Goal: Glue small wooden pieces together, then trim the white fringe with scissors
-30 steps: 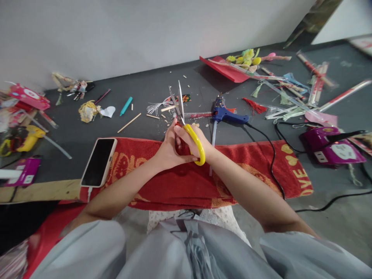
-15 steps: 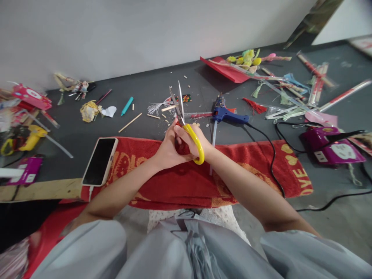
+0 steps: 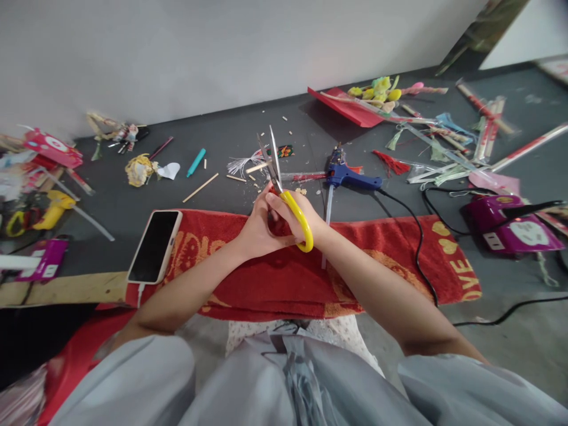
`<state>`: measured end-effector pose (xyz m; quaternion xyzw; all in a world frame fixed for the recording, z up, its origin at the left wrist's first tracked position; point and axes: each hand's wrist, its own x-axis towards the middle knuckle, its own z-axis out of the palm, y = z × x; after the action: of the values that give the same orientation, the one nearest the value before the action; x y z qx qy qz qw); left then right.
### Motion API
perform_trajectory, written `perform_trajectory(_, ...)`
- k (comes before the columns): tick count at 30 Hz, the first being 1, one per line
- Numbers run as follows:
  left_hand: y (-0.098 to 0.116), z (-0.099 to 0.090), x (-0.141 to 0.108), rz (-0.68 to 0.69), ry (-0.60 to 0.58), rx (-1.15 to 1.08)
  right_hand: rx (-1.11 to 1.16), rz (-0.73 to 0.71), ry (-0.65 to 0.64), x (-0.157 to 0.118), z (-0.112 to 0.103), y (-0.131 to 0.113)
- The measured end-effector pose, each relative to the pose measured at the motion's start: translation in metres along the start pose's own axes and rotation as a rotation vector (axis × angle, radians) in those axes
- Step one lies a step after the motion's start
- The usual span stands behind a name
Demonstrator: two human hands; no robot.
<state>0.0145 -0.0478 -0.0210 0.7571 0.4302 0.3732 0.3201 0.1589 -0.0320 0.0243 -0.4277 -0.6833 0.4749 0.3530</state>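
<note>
Yellow-handled scissors (image 3: 296,214) are in my right hand (image 3: 306,216), blades partly apart and pointing up and away over the dark table. My left hand (image 3: 257,231) meets the right one above the red towel (image 3: 284,290). Its fingers are closed on a small red thing (image 3: 272,190), mostly hidden between the hands. Beyond the blades lie white threads (image 3: 244,164), short wooden stick pieces (image 3: 236,178) and a patterned strip (image 3: 286,151). A blue glue gun (image 3: 352,177) rests to the right of my hands.
A phone (image 3: 155,247) lies on the towel's left end, its cable attached. Right of the towel are a purple power block (image 3: 510,223) and black cords. Red paper (image 3: 346,109) and wrapped sticks are at the back right. A yellow glue gun (image 3: 55,210) is far left.
The view has shifted slightly, so table items appear a little to the right. The scissor blades look slightly closer together. Both hands keep almost the same pose.
</note>
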Motion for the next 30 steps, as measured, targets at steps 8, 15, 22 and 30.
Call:
perform_trajectory(8, -0.019, -0.002, 0.005, 0.081, 0.019, -0.104, -0.209, 0.111, 0.003, -0.002, -0.01, -0.011)
perform_trajectory(15, -0.031, -0.014, 0.018, 0.221, 0.172, -0.084, -0.461, 0.125, 0.081, -0.003, -0.016, -0.01)
perform_trajectory(22, -0.012, -0.027, 0.021, 0.184, 0.286, 0.001, -0.622, 0.167, 0.13, -0.003, -0.019, -0.01)
perform_trajectory(30, 0.001, -0.042, 0.025, 0.141, 0.48, 0.25, -0.745, 0.172, 0.12, -0.003, -0.016, -0.007)
